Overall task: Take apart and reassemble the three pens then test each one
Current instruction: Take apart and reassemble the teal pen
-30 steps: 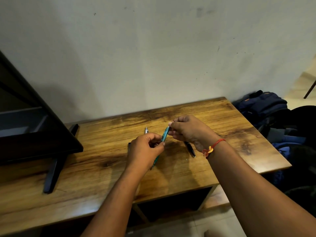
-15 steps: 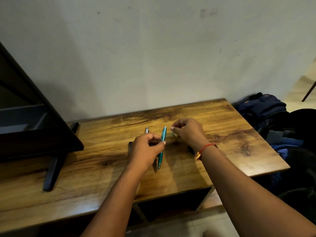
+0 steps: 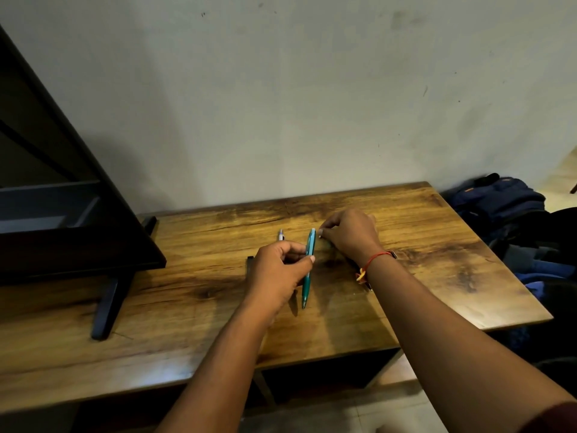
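Centre frame: right hand [image 3: 346, 235] now clear of teal pen [image 3: 309, 267], whose top it gripped second ago; fingertips pinched together just right of pen's upper end; whether small part sits between them we cannot tell; we judge disassembly of this pen begun. Left hand [image 3: 278, 276] grips teal pen mid-barrel, thumb against curled fingers, tip toward wooden table [image 3: 437, 276]; white pen [image 3: 281, 235] lies behind.

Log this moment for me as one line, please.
left hand: grips teal pen mid-barrel | right hand: fingers pinched beside pen's top end, contents unclear | white pen: lying on table
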